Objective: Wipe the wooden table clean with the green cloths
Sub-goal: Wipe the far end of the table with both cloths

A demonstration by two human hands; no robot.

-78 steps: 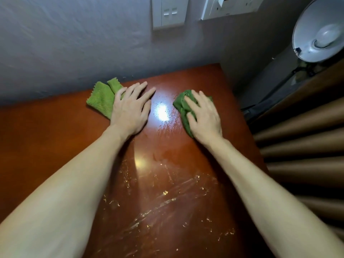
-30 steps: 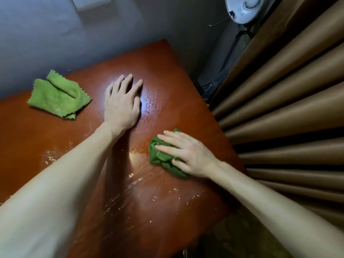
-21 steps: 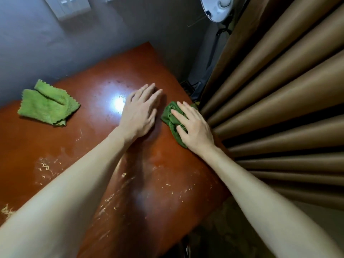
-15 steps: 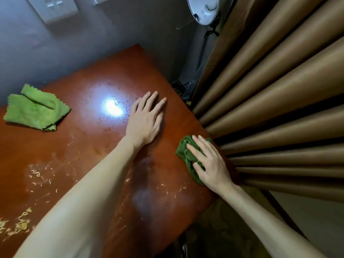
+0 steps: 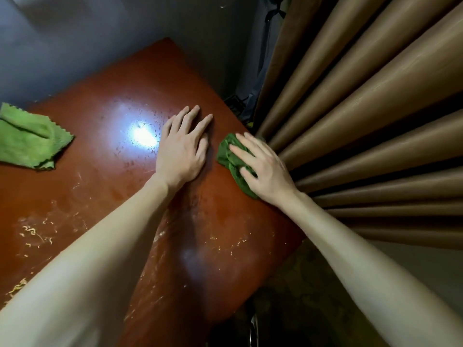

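Note:
The reddish wooden table (image 5: pixel 100 186) shines wet near its middle, and pale crumbs and noodle-like scraps lie along its left and near parts. My right hand (image 5: pixel 260 169) presses a crumpled dark green cloth (image 5: pixel 229 156) flat against the table's right edge, fingers spread over it. My left hand (image 5: pixel 183 151) rests flat on the wood just left of that cloth, fingers straight. A second, lighter green cloth (image 5: pixel 27 141) lies loosely folded at the far left, untouched.
Brown curtain folds (image 5: pixel 363 108) hang right beside the table's right edge, touching distance from my right hand. A grey wall (image 5: pixel 100 41) runs behind the table. Dark floor (image 5: pixel 300 309) shows below the near right corner.
My right hand has slid the dark cloth away from me along the right edge, back up beside my left hand. The left hand stays planted; the view has shifted slightly.

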